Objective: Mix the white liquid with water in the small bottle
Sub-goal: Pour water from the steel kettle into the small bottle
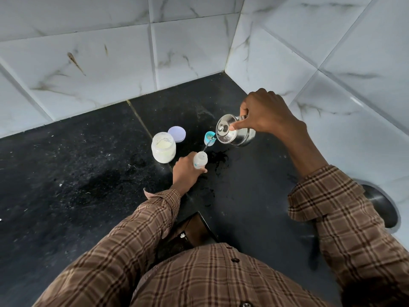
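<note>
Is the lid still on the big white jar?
No, the big jar stands open, and its purple lid lies on the counter right behind it.

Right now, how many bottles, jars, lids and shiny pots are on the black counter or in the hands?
Small bottle: 1
Jar: 1
Lids: 2, purple lid and blue cap
Steel pot: 1
Total: 5

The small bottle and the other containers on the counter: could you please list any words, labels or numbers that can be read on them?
Small bottle: a bluish printed mark on its side, too small and blurred to read.
White jar, purple lid, teal cap, steel kettle: no text visible.
So nothing legible.
</note>
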